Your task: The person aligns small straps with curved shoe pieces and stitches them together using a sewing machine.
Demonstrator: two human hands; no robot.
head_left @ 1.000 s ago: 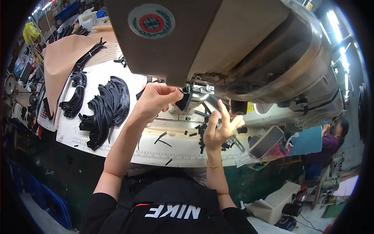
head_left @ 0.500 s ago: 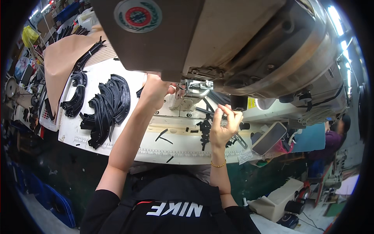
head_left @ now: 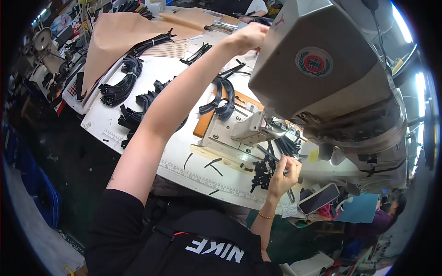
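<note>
My left hand (head_left: pixel 251 37) reaches over the table to the far side, beside the sewing machine head (head_left: pixel 287 60). Its fingers are curled, and their tips are partly hidden, so what they hold does not show. Low on the right, my right hand (head_left: pixel 284 177) has its fingers pinched together at the near end of a thin black strip (head_left: pixel 268 153). More black strips (head_left: pixel 289 146) lie just beyond it. Curved black piping pieces (head_left: pixel 225 99) rest by the metal machine bed (head_left: pixel 225 133), under my left forearm.
Bundled curved black pieces (head_left: pixel 122 85) and a looser pile (head_left: pixel 138 110) lie at the left, near brown paper (head_left: pixel 110 41). Black scraps (head_left: pixel 262 177) gather beside my right hand. A phone (head_left: pixel 318 198) stands at the right edge. Another person's arm (head_left: pixel 258 7) shows at the back.
The view has shifted, and the machine appears farther right. My left hand has gone from beside the needle to the far side of the table. My right hand's fingers have closed from a looser spread.
</note>
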